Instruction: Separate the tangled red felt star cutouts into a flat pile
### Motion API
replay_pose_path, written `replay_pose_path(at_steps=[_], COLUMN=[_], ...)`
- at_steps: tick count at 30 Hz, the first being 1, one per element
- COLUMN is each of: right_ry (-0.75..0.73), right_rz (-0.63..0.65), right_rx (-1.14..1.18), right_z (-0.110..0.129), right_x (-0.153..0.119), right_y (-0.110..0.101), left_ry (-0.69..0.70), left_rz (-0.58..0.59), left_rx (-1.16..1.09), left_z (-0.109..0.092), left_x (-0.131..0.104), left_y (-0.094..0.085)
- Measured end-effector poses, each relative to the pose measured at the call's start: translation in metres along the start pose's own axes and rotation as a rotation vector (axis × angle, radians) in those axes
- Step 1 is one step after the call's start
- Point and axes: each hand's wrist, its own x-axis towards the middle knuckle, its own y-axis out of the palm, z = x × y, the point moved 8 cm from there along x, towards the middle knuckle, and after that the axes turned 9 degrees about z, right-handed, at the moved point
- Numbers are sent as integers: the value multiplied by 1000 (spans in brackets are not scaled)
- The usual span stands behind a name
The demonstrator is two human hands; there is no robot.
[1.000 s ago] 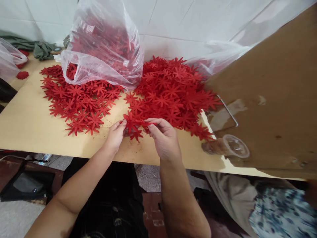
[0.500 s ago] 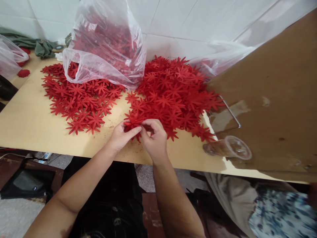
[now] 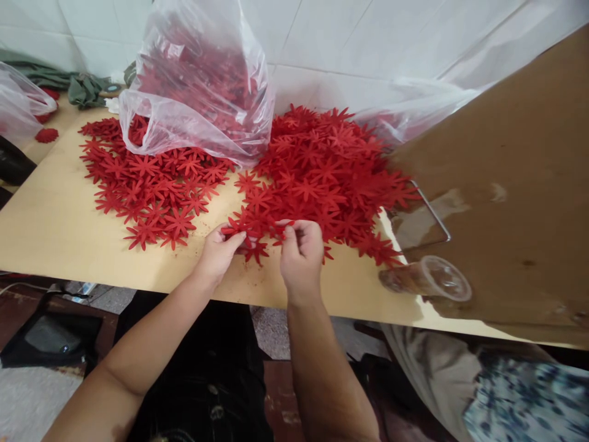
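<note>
Red star-shaped felt flowers lie in two heaps on a pale wooden table: a flatter left heap and a larger right heap. At the near edge of the right heap, my left hand and my right hand both pinch the same small cluster of red flowers, thumbs and fingertips closed on its petals. A clear plastic bag holding more red flowers stands behind the heaps.
A brown board leans in from the right with a clear plastic cup lying by it and a wire handle. Another plastic bag and green cloth sit at the far left. A person's patterned sleeve shows at bottom right.
My hands came together over the flower cluster, then spread slightly apart again while still gripping it. The right hand has curled its fingers more tightly.
</note>
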Motion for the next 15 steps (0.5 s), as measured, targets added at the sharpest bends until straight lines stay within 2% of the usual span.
replay_pose_path(at_steps=[2, 4, 6, 11, 13, 15], right_ry=[10, 5, -45, -241, -219, -129], right_rz=[-53, -55, -26, 7, 35, 79], right_rx=[-6, -33, -90, -284, -259, -175], right_z=[-2, -1, 6, 28, 26, 18], right_x=[0, -2, -6, -15, -14, -13], right_y=[-7, -7, 0, 21, 26, 28], left_ry=[-5, 10, 26, 33, 40, 36], left_rz=[-6, -17, -4, 117, 102, 76], left_rx=[-4, 4, 8, 26, 17, -4], left_z=[0, -1, -2, -4, -4, -2], left_x=[0, 0, 0, -3, -2, -1], left_y=[0, -1, 2, 13, 10, 6])
